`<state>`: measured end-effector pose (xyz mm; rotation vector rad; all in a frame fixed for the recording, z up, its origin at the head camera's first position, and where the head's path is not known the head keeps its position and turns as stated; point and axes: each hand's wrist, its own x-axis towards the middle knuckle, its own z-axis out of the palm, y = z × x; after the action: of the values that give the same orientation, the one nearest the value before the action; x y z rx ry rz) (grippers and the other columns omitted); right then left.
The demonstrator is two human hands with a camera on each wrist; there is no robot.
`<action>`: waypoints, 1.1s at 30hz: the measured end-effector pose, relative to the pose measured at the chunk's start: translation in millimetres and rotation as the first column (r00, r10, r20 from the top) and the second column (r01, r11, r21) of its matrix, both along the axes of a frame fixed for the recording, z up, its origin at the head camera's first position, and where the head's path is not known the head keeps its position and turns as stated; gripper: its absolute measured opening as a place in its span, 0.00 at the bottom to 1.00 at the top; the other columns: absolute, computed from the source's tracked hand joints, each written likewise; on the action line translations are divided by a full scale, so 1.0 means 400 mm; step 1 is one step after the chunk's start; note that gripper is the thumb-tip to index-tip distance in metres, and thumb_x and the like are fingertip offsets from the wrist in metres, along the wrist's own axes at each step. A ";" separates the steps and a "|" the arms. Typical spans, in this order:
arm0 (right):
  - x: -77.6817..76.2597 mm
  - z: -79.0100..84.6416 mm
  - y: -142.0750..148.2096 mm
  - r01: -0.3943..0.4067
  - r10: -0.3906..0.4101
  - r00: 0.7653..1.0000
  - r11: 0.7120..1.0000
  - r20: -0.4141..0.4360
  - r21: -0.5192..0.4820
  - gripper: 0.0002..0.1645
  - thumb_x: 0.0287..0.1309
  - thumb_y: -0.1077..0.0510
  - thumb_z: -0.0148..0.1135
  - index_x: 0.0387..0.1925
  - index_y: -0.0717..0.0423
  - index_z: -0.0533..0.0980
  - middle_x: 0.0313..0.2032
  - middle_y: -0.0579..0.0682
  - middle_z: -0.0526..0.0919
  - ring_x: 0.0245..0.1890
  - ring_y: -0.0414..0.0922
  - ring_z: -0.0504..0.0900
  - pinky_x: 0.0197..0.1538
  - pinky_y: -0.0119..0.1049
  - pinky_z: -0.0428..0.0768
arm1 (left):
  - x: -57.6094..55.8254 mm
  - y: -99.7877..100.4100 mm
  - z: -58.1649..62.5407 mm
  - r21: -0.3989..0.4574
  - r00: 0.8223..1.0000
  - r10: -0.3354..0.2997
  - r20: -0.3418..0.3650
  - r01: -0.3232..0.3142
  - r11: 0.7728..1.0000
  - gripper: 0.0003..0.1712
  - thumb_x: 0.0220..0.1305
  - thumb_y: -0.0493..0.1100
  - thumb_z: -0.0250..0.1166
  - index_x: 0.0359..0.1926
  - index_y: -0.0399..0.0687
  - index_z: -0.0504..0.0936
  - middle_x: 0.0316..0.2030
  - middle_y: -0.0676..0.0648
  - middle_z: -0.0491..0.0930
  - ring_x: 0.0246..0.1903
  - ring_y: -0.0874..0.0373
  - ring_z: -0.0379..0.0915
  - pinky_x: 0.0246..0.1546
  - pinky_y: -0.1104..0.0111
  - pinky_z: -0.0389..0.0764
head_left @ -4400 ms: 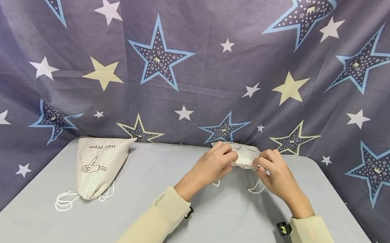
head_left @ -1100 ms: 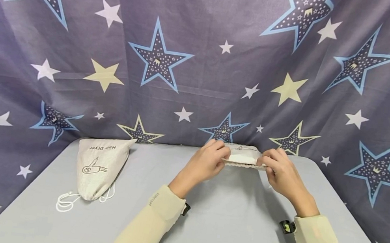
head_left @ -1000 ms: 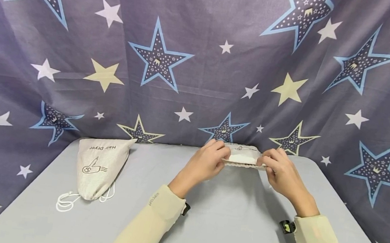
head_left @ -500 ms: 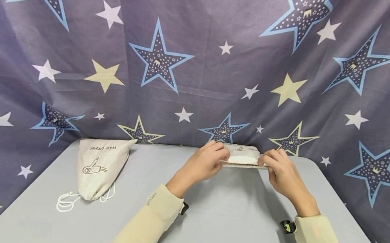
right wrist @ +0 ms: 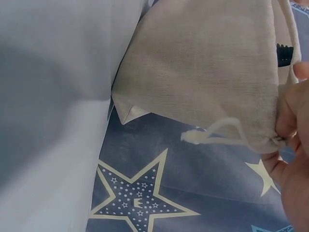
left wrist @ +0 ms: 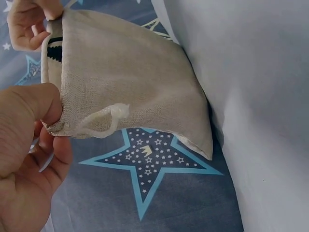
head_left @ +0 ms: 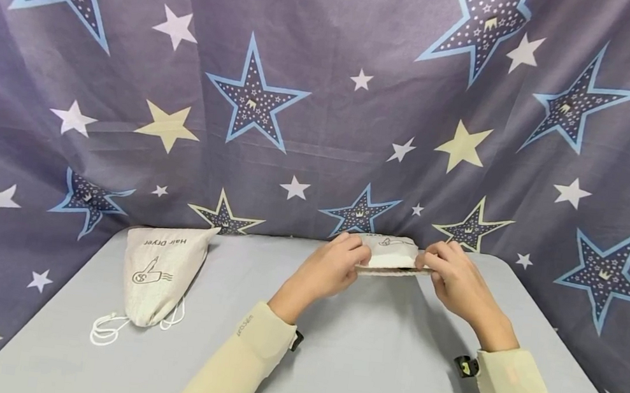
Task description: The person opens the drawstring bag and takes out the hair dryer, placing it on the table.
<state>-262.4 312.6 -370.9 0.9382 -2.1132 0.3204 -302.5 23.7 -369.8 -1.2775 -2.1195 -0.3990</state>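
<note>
A beige drawstring bag with a dryer drawing is held at the table's far edge, its mouth spread toward me. My left hand pinches one corner of the mouth, and my right hand pinches the opposite corner. In the left wrist view the cloth bag gapes a little, and a black toothed object shows inside; most of it is hidden. White drawstring sticks out by the right corner in the right wrist view.
A second beige drawstring bag, printed "Hair Dryer", lies at the left of the grey table, its white cords trailing toward me. A star-patterned curtain stands behind the table's far edge.
Over several seconds my hands have moved apart, and the bag's bunched mouth has been drawn out wide. Within the last second a dark gap has appeared at the mouth. The other bag stays put.
</note>
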 end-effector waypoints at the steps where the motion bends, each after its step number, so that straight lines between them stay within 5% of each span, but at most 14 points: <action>1: 0.001 0.000 0.000 0.006 -0.006 1.000 1.000 0.009 0.002 0.25 0.44 0.76 0.45 0.35 0.50 0.79 0.37 0.48 0.78 0.34 0.48 0.70 0.34 0.42 0.68 | -0.001 0.001 -0.002 -0.002 1.000 0.001 -0.004 -0.001 1.000 0.19 0.45 0.24 0.66 0.36 0.50 0.76 0.35 0.52 0.73 0.36 0.55 0.68 0.34 0.68 0.72; 17: -0.004 -0.012 -0.001 0.000 0.000 1.000 1.000 0.002 -0.002 0.23 0.48 0.71 0.44 0.35 0.48 0.80 0.35 0.47 0.76 0.33 0.47 0.67 0.35 0.40 0.66 | -0.003 0.012 -0.033 -0.070 0.996 -0.076 -0.039 0.073 0.995 0.18 0.44 0.25 0.64 0.34 0.50 0.76 0.33 0.52 0.73 0.36 0.55 0.71 0.32 0.69 0.73; 33: 0.017 -0.038 -0.001 -0.023 0.022 1.000 0.999 0.015 0.032 0.21 0.53 0.69 0.45 0.35 0.47 0.81 0.34 0.45 0.75 0.35 0.46 0.68 0.35 0.40 0.69 | 0.002 0.013 -0.035 -0.194 0.991 -0.048 0.127 0.072 0.978 0.19 0.44 0.27 0.67 0.34 0.54 0.77 0.34 0.56 0.72 0.36 0.59 0.69 0.31 0.72 0.70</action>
<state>-255.7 312.2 -386.0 0.9812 -2.1280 0.3066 -301.5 28.8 -383.6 -1.4664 -2.2731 -0.3031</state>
